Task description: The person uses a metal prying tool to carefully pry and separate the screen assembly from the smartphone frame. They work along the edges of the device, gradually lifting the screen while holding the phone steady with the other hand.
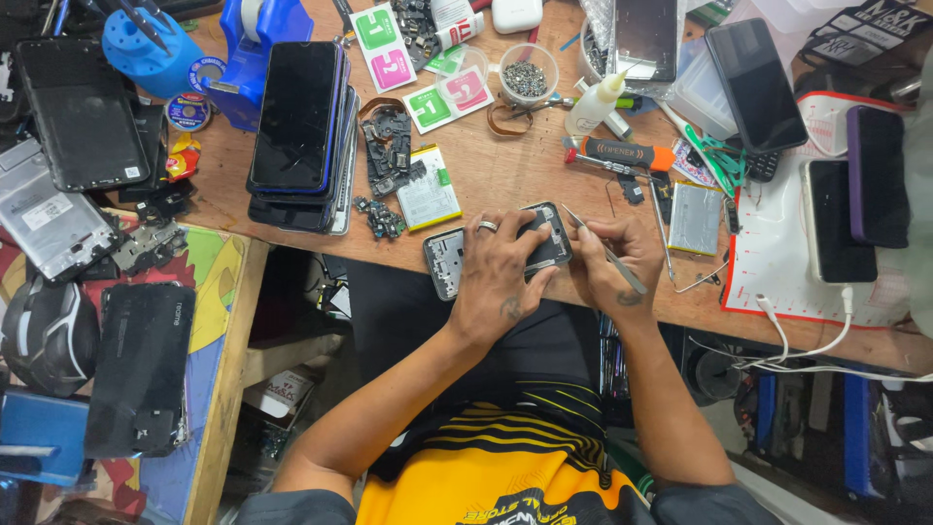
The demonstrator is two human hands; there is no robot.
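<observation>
Tweezers (604, 251) sit pinched in the right hand (612, 267); the left hand (501, 267) grips an opened phone (466, 255) at the workbench's (505, 175) front edge, a phone stack (301, 131) and battery (428, 190) behind.

We see an opened phone (491, 251) lying flat at the near edge of the wooden bench, its back cover off, so the grey inner frame with small parts shows at its left end and a dark part at its right end. Its middle is hidden, so we cannot tell more about it. We also see thin metal tweezers (604, 250), slanted, their pointed tip just beside the right end of the phone.
</observation>
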